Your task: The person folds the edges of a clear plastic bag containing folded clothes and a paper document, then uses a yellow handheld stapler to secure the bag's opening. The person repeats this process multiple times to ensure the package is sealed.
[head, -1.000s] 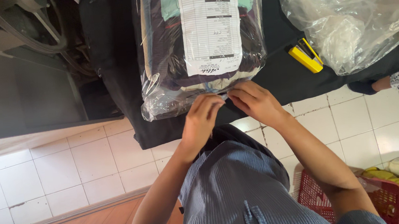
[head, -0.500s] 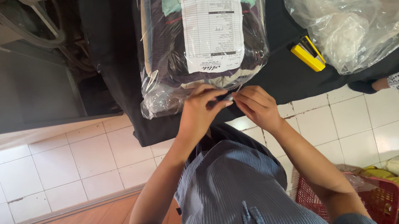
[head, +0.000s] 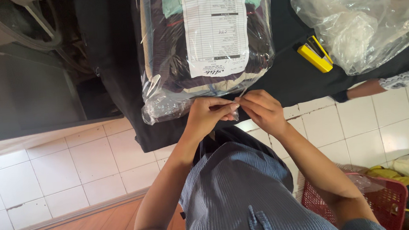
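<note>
A clear plastic bag stuffed with folded dark, cream and teal garments lies on a black-covered table, a white printed sheet showing through its top. My left hand and my right hand meet at the bag's near edge. Both pinch the bunched plastic of its open end, fingertips touching, with a thin strip sticking up between them.
A yellow stapler lies on the table to the right, beside a second crumpled clear bag. A red basket with cloth stands on the white tiled floor at lower right. Another person's foot shows under the table's edge.
My hands have stayed at the bag's near edge, shifting slightly right and closer together. The fingertips now pinch the plastic end more tightly.
</note>
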